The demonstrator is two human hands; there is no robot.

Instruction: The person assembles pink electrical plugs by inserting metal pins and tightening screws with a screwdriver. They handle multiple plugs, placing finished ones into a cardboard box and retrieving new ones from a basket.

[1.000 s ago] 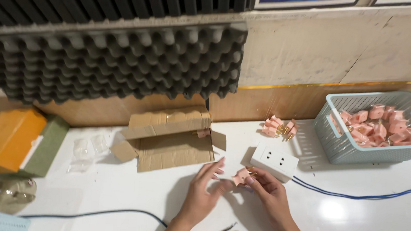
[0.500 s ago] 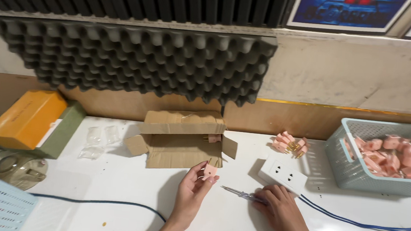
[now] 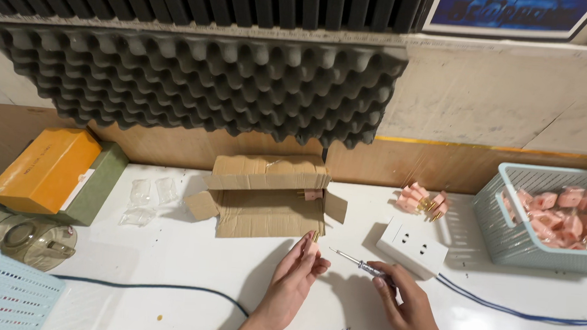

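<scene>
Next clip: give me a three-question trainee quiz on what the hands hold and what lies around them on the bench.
1. True or false: the right hand holds a screwdriver.
2. Which container holds the large heap of pink plugs?
A. the open cardboard box
B. the pale blue basket
C. the orange box
3. Fill in: the white socket block lies just beyond the ____ hand.

Key
1. True; its tip points toward the left hand, which pinches a small pink plug.
2. B; a few loose ones lie left of it.
3. right
</scene>
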